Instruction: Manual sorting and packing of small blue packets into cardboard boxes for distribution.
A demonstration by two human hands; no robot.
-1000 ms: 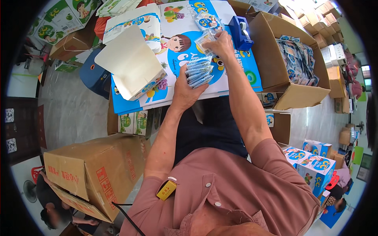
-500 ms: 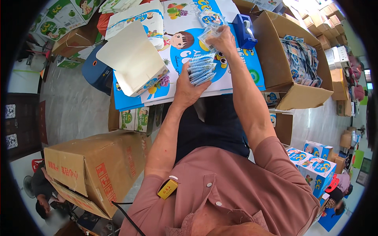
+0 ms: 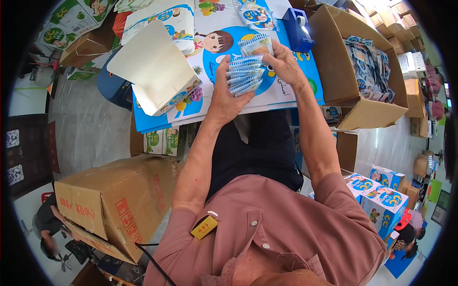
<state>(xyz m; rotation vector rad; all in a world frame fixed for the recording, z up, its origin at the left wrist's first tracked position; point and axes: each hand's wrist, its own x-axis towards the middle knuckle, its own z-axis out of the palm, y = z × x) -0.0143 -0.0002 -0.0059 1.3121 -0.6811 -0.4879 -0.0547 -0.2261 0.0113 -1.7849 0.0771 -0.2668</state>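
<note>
A stack of small crimped sachets (image 3: 245,76) stands on edge in my left hand (image 3: 223,97), whose fingers wrap round it. Just beyond and to the right, my right hand (image 3: 285,66) pinches another sachet (image 3: 256,46) against the far end of that stack. More sachets (image 3: 258,17) lie loose on the printed cardboard (image 3: 214,66) farther back. To the left of my hands an open white carton (image 3: 160,71) rests with its flap raised; its inside looks bare where it shows.
A blue tape dispenser (image 3: 299,33) sits at the far right of the work surface. Beside it stands an open brown box (image 3: 334,71) filled with sachets. Flattened cartons (image 3: 164,21) are piled behind the white carton. A large brown box (image 3: 119,205) stands lower left.
My right hand has come nearer from the loose sachets, bringing a sachet to the stack in my left hand. The left hand has barely moved.
</note>
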